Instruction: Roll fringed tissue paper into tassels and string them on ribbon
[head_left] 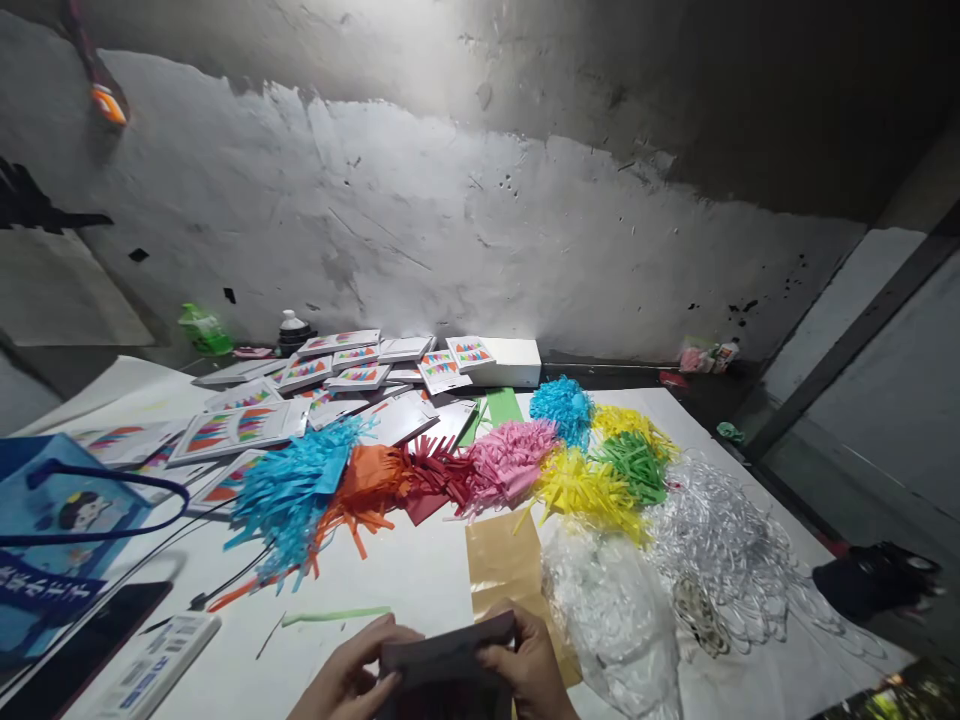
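Observation:
Between my two hands, at the bottom middle of the head view, is a dark, flat rectangular object point(450, 672); its kind I cannot make out. My left hand point(352, 668) grips its left end, thumb in front and fingers behind. My right hand point(534, 665) pinches the right end, with the thumb on the near face. Under and beyond my right hand lies a brown paper sheet point(506, 565). A bundle of clear plastic bags point(607, 610) is just right of it. Left of my left hand a green paper strip point(337, 614) rests on the white table point(420, 570).
Fringed paper bundles cross the table: blue point(300, 490), orange point(367, 475), dark red point(437, 470), pink point(510, 455), yellow point(589, 490), green point(634, 465). Printed packets point(240, 428) are heaped behind. White string loops point(720, 540) spread right. A blue bag point(67, 530) and tablet point(90, 655) lie left.

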